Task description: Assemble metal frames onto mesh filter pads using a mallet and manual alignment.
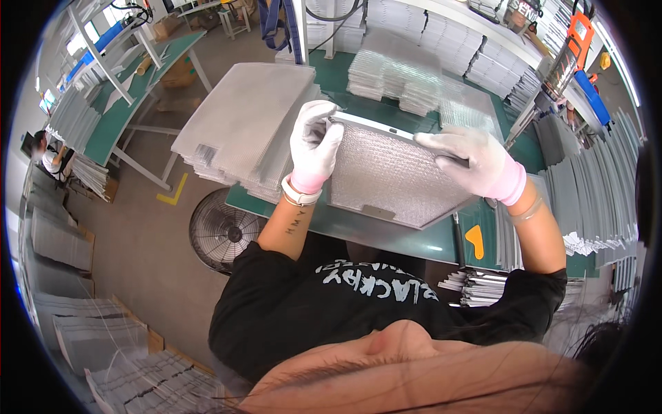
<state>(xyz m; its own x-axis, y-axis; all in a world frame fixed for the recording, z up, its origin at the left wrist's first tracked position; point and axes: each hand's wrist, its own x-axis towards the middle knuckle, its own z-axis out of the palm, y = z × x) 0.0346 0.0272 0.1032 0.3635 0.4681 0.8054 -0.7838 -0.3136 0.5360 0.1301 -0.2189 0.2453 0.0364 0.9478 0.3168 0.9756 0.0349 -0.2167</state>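
Observation:
Both my hands wear white gloves with pink cuffs. Between them a framed metal mesh filter panel [396, 176] stands tilted over the green workbench [296, 219], its silvery mesh showing. My left hand [315, 141] pinches the panel's top left corner between thumb and fingers. At the top right, my right hand [476, 160] grips the white upper frame strip [376, 125], fingers along the edge. A small metal tab sits on the panel's lower edge. Left of the panel lies a stack of flat mesh sheets [241, 114].
Silvery mesh stacks [393, 69] lie at the back of the bench. A yellow scraper [474, 241] and a black-handled tool [458, 238] rest near the front edge. A floor fan [227, 231] stands lower left. Panels [593, 193] line the right. A person [54, 159] sits far left.

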